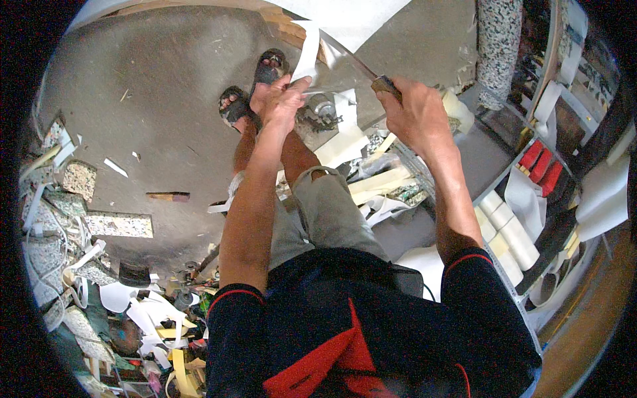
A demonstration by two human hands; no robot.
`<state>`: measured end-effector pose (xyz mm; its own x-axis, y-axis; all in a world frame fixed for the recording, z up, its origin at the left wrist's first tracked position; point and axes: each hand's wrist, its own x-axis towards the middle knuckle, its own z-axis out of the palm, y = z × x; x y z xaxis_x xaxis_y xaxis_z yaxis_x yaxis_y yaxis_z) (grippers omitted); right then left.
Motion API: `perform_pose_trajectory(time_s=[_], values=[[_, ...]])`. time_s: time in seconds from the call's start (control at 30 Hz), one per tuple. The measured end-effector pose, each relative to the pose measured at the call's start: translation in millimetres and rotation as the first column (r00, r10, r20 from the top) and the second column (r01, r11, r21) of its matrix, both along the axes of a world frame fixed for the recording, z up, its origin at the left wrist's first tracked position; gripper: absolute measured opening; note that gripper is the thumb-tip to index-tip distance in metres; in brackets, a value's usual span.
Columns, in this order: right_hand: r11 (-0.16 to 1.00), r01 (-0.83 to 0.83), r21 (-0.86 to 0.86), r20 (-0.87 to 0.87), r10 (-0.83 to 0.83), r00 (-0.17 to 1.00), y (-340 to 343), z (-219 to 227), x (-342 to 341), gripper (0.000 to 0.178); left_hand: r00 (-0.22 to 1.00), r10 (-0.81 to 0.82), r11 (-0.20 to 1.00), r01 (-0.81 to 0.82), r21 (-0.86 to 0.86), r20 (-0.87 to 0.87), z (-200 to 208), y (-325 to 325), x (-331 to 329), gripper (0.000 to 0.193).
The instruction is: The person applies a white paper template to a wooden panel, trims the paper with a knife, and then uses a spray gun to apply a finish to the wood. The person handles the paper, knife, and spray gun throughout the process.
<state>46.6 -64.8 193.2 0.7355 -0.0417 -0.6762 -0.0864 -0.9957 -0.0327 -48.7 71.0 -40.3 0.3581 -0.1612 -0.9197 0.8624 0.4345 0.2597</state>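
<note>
Grey floor (179, 73), scattered with offcuts (119, 224), surrounds us. Our left hand (284, 105) pinches a white strip (306, 54) near the big white sheet (352, 20); our right hand (418, 114) has its fingers wrapped round a knife (383, 84). Cutting looks partway: much sheet remains, and whether the strip is free we cannot tell.

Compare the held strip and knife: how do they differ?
The strip is white, the knife brown-handled. The strip runs nearly straight up the picture; the knife slants to the upper left. The left hand holds the strip, the right hand the knife. Both extend toward the picture's top.
</note>
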Motion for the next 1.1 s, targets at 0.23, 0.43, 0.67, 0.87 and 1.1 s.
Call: perform_pose_trajectory(time_s=[0.23, 0.43, 0.67, 0.87, 1.1], values=[[0.999, -0.041, -0.031, -0.051, 0.039, 0.998, -1.0, 18.9, 15.7, 0.021, 1.000, 0.018, 0.998, -0.018, 0.060, -0.008, -0.7, -2.7, 1.2, 0.038], [0.982, -0.148, -0.115, -0.039, 0.144, 0.989, -3.0, 17.2, 29.2, 0.022, 0.999, 0.044, 0.994, -0.042, 0.103, -0.020, -11.6, 2.0, -11.7, 0.033], [0.979, -0.199, -0.049, -0.036, 0.197, 0.980, -14.3, 18.8, 38.0, 0.019, 0.962, -0.141, 0.854, -0.002, 0.520, 0.235, -5.7, 21.3, 3.2, 0.029], [0.988, -0.076, 0.131, -0.058, 0.084, 0.995, -28.2, 14.7, 25.5, 0.019, 0.915, -0.145, 0.866, -0.067, 0.496, 0.377, 37.5, 21.6, 77.2, 0.038], [0.985, 0.028, 0.170, -0.083, -0.014, 0.996, -31.7, 8.0, 24.0, 0.020, 0.926, -0.069, 0.925, -0.080, 0.372, 0.371, 46.1, 12.5, 114.2, 0.035]])
